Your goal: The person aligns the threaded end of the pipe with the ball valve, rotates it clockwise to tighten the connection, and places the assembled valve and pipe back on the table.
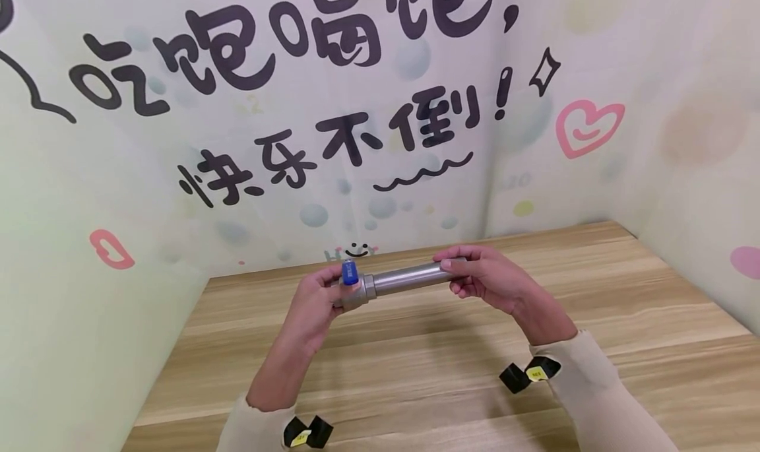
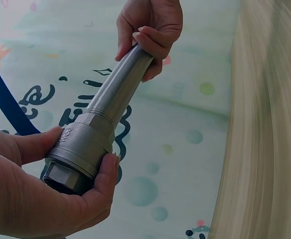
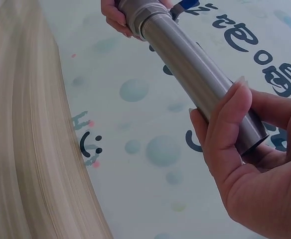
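Note:
A metal ball valve [image 2: 80, 144] with a blue lever handle [image 1: 349, 272] is joined to a straight metal pipe [image 1: 410, 278]. The two are held up above the wooden table, lying nearly level in the head view. My left hand [image 1: 311, 307] grips the valve body, thumb on one side and fingers on the other, as the left wrist view shows. At the pipe's far end, my right hand [image 1: 489, 277] holds the tube between thumb and fingers. The pipe's open end [image 3: 255, 143] shows in the right wrist view. Threads inside the joint are hidden.
Below the hands lies the wood-grain table [image 1: 404, 373]. A pale printed backdrop [image 1: 285, 227] with dark lettering, hearts and bubbles rises behind the table and along its sides. Small black blocks with yellow labels sit on both sleeves [image 1: 594, 386].

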